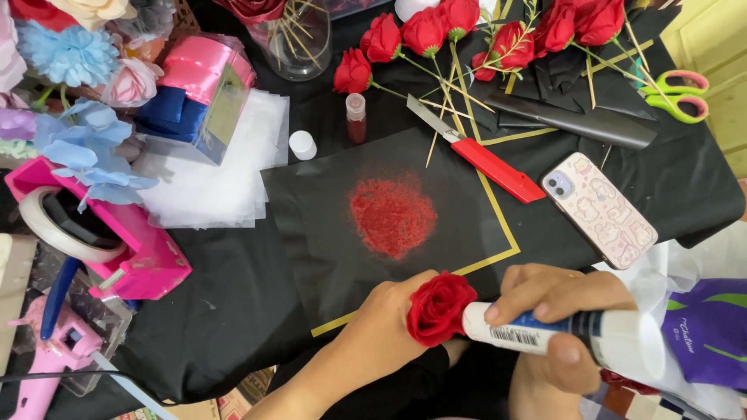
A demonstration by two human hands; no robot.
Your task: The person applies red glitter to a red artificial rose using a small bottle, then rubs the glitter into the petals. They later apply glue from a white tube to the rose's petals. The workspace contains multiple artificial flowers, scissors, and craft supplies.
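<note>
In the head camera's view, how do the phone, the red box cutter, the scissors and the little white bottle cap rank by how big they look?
1. Phone, largest.
2. Red box cutter: longer, though far slimmer, so this order is close.
3. Scissors, partly hidden by stems.
4. White bottle cap, clearly smallest.

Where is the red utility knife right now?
In the head view, the red utility knife lies upper centre on the black sheet, between the red glitter pile and the phone.

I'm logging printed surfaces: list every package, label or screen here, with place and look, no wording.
White glue tube, in the right hand: barcode label, blue band.
Purple and white bag, far right: printed.
Phone, right of centre: face down, patterned pink case, no screen visible.
</note>
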